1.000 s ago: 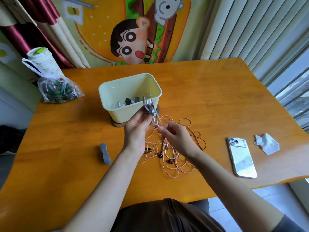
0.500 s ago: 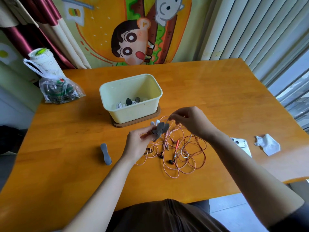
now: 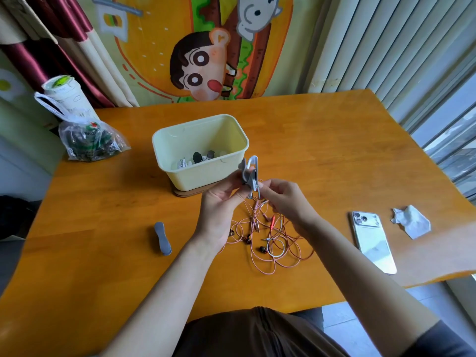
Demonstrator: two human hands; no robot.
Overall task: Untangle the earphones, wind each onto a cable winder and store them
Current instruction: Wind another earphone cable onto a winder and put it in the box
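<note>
A tangle of pink earphone cable (image 3: 273,243) with dark earbuds lies on the orange table, below my hands. My left hand (image 3: 219,210) grips a grey cable winder (image 3: 249,173), held upright just in front of the cream storage box (image 3: 164,148). My right hand (image 3: 283,199) pinches the pink cable at the winder's lower end. Strands hang from the winder down to the tangle. A second grey winder (image 3: 162,238) lies flat on the table to the left. Inside the box are several wound earphones (image 3: 198,158).
A white phone (image 3: 373,243) lies face down at the right, with a crumpled tissue (image 3: 412,221) beyond it. A plastic bag (image 3: 87,143) and a white cup (image 3: 64,96) stand at the far left. The box sits on a wooden base (image 3: 185,193).
My right hand came back from the upper right to the winder. My left hand lifted the winder and turned it upright near the box.
</note>
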